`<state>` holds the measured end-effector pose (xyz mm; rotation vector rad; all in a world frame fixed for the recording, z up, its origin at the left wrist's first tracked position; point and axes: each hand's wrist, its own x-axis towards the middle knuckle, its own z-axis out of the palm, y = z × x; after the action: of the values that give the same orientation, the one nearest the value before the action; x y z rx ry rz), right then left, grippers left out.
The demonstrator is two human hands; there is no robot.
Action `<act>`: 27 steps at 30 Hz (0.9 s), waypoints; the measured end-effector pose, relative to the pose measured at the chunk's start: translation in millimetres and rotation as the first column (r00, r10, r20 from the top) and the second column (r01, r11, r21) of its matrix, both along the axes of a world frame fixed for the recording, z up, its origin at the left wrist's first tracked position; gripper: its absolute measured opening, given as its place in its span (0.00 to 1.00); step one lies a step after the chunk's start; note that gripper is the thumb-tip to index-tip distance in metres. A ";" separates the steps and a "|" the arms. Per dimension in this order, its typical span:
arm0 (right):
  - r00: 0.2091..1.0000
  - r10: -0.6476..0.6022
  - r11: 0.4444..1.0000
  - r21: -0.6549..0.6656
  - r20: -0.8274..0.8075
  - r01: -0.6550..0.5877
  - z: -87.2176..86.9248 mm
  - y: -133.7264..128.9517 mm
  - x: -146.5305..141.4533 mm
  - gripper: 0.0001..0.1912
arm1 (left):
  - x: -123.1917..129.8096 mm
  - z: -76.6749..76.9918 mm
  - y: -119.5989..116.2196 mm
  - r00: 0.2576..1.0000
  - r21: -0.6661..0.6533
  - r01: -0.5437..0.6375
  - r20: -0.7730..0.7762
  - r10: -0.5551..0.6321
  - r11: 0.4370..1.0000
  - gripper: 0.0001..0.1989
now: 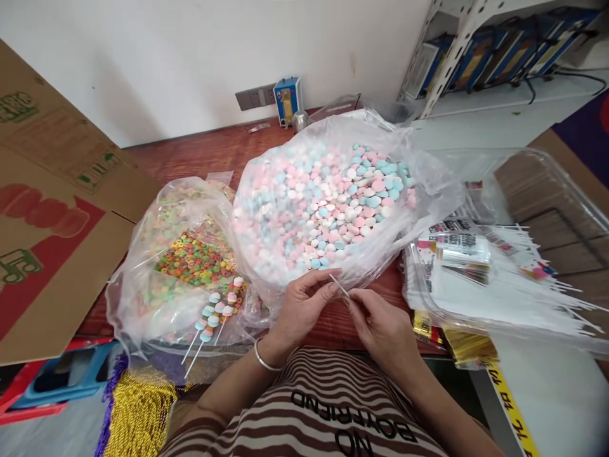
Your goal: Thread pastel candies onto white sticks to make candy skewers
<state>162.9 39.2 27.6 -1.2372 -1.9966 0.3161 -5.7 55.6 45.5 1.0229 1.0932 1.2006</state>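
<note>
Both hands meet at the table's front edge, pinching one thin white stick (339,285). My left hand (304,306) has thumb and fingers closed at its upper end; my right hand (383,320) pinches the lower end. Just beyond them lies a big clear plastic bag (428,184), opened, full of pink, white and blue candies (354,209). To the left, another clear bag (136,279) holds small colourful rings (197,260). Several candy skewers (209,317) on white sticks rest on that bag's front.
A clear plastic tray (442,317) of white sticks and printed packets (461,251) stands at right. A large cardboard box (52,209) rises at left. At the back wall is a small blue device (288,101); a white shelf (495,101) holds more.
</note>
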 end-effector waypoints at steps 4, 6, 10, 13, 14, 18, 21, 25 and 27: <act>1.000 0.016 0.999 -0.044 -0.007 -0.016 0.4 2.7 -3.5 0.08 | -0.9 -4.4 4.0 1.000 -0.005 -0.003 -0.027 0.003 1.000 0.14; 0.998 -0.016 0.999 -0.040 -0.065 0.013 2.3 1.4 -3.5 0.06 | -7.2 -6.3 6.8 0.998 0.025 -0.046 -0.051 0.048 0.999 0.12; 0.943 -0.087 0.992 -0.110 -0.322 0.054 8.2 -4.8 -2.5 0.07 | -29.4 -1.2 7.5 0.906 0.432 -0.281 -0.176 0.386 0.857 0.04; 0.783 -0.087 0.849 -0.457 -0.616 -0.265 8.7 -0.8 -8.9 0.16 | -35.5 4.8 3.9 0.835 0.803 0.054 -0.362 0.415 0.594 0.10; 0.688 -0.149 0.770 -0.520 -0.710 -0.369 7.5 3.3 -12.4 0.18 | -33.7 5.4 2.8 0.817 0.832 0.243 -0.453 0.358 0.499 0.11; 0.424 -0.370 0.729 -0.541 -0.827 -0.419 -0.9 25.1 -20.5 0.19 | -21.7 2.0 5.9 0.685 0.718 0.652 -0.695 0.218 0.242 0.10; 0.437 -0.410 0.807 -0.542 -0.801 -0.236 -5.9 36.1 -11.7 0.17 | -26.5 0.1 26.5 0.655 0.712 0.633 -0.702 0.281 0.302 0.14; 0.599 -0.390 0.821 -0.558 -0.700 -0.118 -8.8 38.8 4.2 0.23 | -42.5 -0.5 88.9 0.479 0.561 0.503 -0.814 0.328 0.657 0.12; 0.644 -0.345 0.814 -0.559 -0.683 -0.156 -10.8 37.1 6.6 0.23 | -44.0 -4.7 125.7 0.341 0.394 0.520 -0.909 0.239 0.758 0.11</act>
<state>169.5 76.3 16.8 -1.2474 -1.0754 1.2549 -49.6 181.3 40.7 2.5707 1.3892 0.7168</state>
